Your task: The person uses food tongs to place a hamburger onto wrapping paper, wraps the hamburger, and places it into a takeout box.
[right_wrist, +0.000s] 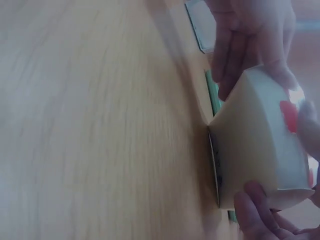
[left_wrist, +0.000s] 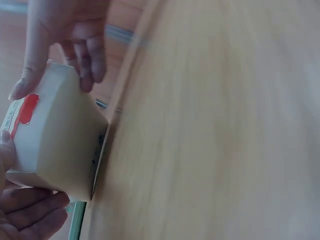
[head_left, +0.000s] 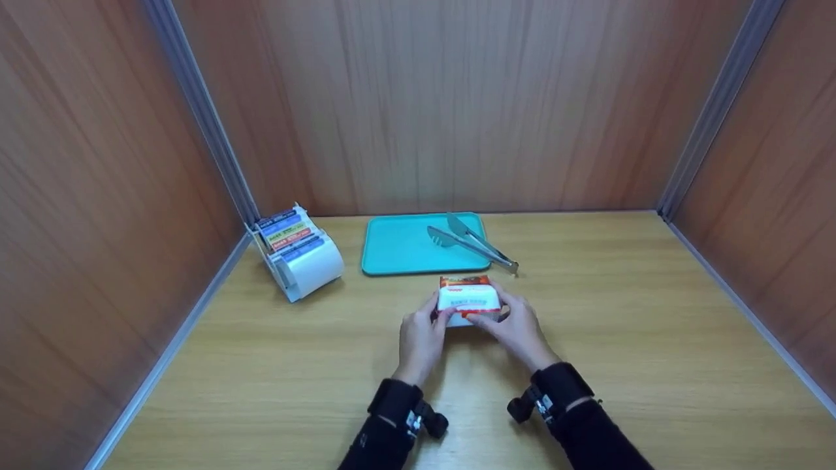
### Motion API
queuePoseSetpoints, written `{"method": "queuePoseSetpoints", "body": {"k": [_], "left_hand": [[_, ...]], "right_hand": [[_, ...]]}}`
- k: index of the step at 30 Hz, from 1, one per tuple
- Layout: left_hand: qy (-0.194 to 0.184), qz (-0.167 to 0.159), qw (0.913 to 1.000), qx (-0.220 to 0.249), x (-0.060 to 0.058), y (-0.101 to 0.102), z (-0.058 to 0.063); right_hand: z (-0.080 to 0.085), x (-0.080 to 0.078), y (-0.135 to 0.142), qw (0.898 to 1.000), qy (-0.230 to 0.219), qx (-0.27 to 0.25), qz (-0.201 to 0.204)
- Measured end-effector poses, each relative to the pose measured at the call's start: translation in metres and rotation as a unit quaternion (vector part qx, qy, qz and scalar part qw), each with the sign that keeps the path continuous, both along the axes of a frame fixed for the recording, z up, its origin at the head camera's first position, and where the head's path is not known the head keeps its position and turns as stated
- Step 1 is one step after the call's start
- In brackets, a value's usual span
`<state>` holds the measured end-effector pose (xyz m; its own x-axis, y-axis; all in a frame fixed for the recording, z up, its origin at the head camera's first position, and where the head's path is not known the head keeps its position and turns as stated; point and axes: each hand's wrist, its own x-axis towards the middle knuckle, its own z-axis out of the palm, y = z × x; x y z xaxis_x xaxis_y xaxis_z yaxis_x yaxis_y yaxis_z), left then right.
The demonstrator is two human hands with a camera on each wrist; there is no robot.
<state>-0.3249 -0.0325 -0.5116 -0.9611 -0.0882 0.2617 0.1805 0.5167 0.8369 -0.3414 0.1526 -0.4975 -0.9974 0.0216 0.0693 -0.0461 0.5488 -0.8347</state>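
Note:
A small white cardboard food box (head_left: pixel 469 297) with red and orange print is held near the middle of the table, in front of the tray. My left hand (head_left: pixel 421 336) grips its left side, thumb on the front face. On the opposite side my right hand (head_left: pixel 521 329) holds it the same way, thumb near the red band. In the left wrist view the box (left_wrist: pixel 70 135) shows a plain tapered side and a red patch, its base close over the wood. The right wrist view shows fingertips (right_wrist: pixel 255 192) of my right hand against the box's side.
Behind the box lies a turquoise tray (head_left: pixel 398 245) near the back wall. Metal tongs (head_left: pixel 473 244) rest across its right side, their hinged end over the rim. At the left stands a white holder with a roll (head_left: pixel 317 264) and coloured labels. Wood-grain panels (head_left: pixel 457 111) enclose the table.

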Motion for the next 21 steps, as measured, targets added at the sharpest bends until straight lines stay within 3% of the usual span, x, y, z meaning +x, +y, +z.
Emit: {"method": "queuePoseSetpoints", "body": {"k": [4, 9, 16, 21], "left_hand": [[0.017, 0.004, 0.9996, 0.024, 0.004, 0.003, -0.004], [0.033, 0.012, 0.9978, 0.056, 0.007, 0.004, -0.005], [0.021, 0.013, 0.9967, 0.078, 0.01, 0.007, -0.006], [0.035, 0.016, 0.9968, 0.07, 0.01, 0.005, -0.007]], "right_hand": [[-0.005, 0.001, 0.0, 0.999, 0.006, -0.039, -0.026], [-0.006, 0.007, 0.001, 0.995, 0.05, -0.083, -0.013], [-0.016, 0.015, 0.005, 0.996, 0.062, -0.067, -0.007], [-0.021, 0.013, 0.003, 0.995, 0.075, -0.062, -0.013]]}}
